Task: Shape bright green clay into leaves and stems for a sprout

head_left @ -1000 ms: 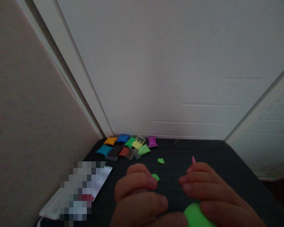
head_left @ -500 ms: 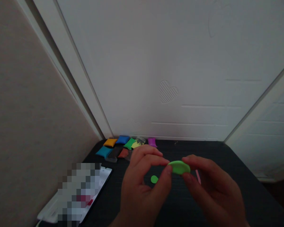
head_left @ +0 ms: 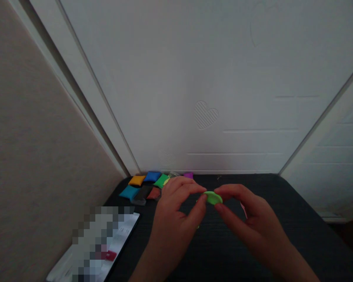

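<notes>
A flattened light-green disc of what looks like modelling clay is held up above the dark table. My left hand pinches its left edge between thumb and fingertips. From the other side, the thumb and index finger of my right hand grip its right edge. The disc lies tilted, with its broad face partly toward me. Behind my right fingers, a thin pink strip shows in part on the table. Only slivers of a small green piece peek out beside my left thumb.
Several coloured packets, among them orange, blue and teal, lie at the back left of the black table. A white pouch, partly blurred out, lies at the front left. A white panel rises behind the table.
Both hands and the green disc have shifted up and slightly left in view. The disc has turned a little, and my left hand now covers most of the small green piece.
</notes>
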Available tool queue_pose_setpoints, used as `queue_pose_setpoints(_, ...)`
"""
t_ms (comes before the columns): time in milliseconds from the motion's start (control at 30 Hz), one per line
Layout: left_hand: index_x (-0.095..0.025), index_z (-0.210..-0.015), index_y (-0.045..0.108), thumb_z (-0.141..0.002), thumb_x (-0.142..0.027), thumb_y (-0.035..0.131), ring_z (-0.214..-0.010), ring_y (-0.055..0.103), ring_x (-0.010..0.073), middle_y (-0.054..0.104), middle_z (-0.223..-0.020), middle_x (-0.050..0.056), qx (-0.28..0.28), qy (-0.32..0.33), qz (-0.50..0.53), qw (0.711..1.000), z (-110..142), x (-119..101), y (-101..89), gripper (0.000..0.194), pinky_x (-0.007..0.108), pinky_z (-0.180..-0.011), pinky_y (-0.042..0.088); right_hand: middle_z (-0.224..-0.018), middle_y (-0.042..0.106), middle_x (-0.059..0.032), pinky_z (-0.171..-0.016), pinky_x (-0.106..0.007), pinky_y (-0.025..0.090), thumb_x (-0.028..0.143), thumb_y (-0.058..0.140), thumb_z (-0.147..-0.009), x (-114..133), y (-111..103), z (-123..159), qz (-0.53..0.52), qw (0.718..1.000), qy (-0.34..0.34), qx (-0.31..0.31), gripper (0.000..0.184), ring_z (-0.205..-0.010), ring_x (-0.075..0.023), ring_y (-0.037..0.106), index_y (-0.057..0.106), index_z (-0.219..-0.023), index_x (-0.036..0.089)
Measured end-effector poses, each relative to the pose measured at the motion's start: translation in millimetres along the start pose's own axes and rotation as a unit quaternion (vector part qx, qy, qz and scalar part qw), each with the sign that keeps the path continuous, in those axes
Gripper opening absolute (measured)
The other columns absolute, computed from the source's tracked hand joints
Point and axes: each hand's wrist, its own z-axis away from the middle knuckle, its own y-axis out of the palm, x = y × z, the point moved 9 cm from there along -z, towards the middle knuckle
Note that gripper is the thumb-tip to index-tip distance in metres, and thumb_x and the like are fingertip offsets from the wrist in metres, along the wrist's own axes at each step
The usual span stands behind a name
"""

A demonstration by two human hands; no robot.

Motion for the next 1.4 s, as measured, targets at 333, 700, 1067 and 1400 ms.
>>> queue_pose_setpoints(333,-0.023,-0.084,0.060,-0.074,-0.017,0.059,-0.089,0.053,0.0158,0.057,-0.088,0.000,0.001,0.019,0.004,1.000,-1,1,3.3,0.011,0.032,-0.080,0.041,-0.090,0.062,0.0051,-0.070,-0.018,0.045,0.020,0.054,-0.079,-2,-3,-1,0.010,1.000,-0.005,-0.007,0.024,-0.082,-0.0085,0.058,0.051,-0.101,0.030)
queue_pose_setpoints(700,-0.021,-0.082,0.060,-0.069,-0.010,0.062,-0.087,0.053,0.0165,0.058,-0.085,0.001,-0.063,0.098,-0.055,0.992,3,-18,-1.1,0.017,0.035,-0.080,0.042,-0.084,0.063,0.0055,-0.069,-0.020,0.044,0.020,0.056,-0.077,1,-14,-4,0.066,0.995,-0.026,-0.069,0.017,-0.077,-0.0089,0.058,0.056,-0.092,0.027)
queue_pose_setpoints(1067,-0.022,-0.084,0.061,-0.068,-0.009,0.064,-0.088,0.052,0.0162,0.058,-0.084,0.000,-0.074,0.146,-0.089,0.983,10,-32,-8.4,0.021,0.035,-0.082,0.043,-0.085,0.063,0.0058,-0.069,-0.024,0.043,0.022,0.057,-0.076,8,-14,5,0.111,0.990,-0.038,-0.076,0.017,-0.078,-0.0107,0.058,0.055,-0.093,0.028)
queue_pose_setpoints(1400,-0.022,-0.086,0.062,-0.066,-0.005,0.064,-0.090,0.053,0.0174,0.060,-0.085,0.000,-0.087,0.160,-0.040,0.983,15,-40,-12.9,0.027,0.037,-0.086,0.042,-0.084,0.061,0.0030,-0.069,-0.026,0.044,0.017,0.058,-0.075,15,-14,12,0.077,0.993,-0.061,-0.073,0.021,-0.078,-0.0122,0.057,0.055,-0.093,0.027)
